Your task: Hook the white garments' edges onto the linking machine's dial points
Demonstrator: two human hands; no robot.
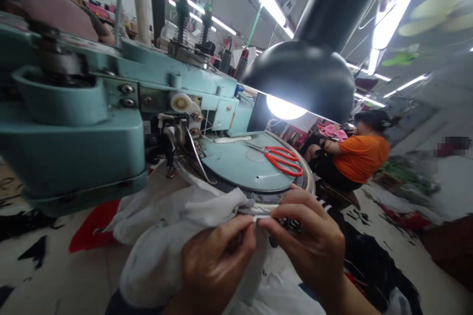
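Your left hand (pixel 218 268) and right hand (pixel 303 238) are raised together just in front of the machine; the left hand's fingers (pixel 236 230) are curled and pinch a narrow striped band (pixel 254 211) at the edge of a white knit garment (pixel 166 251); the right hand's fingers (pixel 286 211) pinch the same band just beside them; the garment bunches below your hands, near the rim of the round teal dial (pixel 229 157) on the teal linking machine (pixel 62 152); red-handled scissors (pixel 283 160) lie on that dial, apart from your hands; a lit black lamp (pixel 314 59) hangs over the dial; red cloth (pixel 92 226) lies under the garment; black scraps (pixel 35 251) lie on the floor at left; a seated co-worker in an orange shirt (pixel 360 157) is well apart on your right; another co-worker in a pink top (pixel 55 15) sits beyond the machine.
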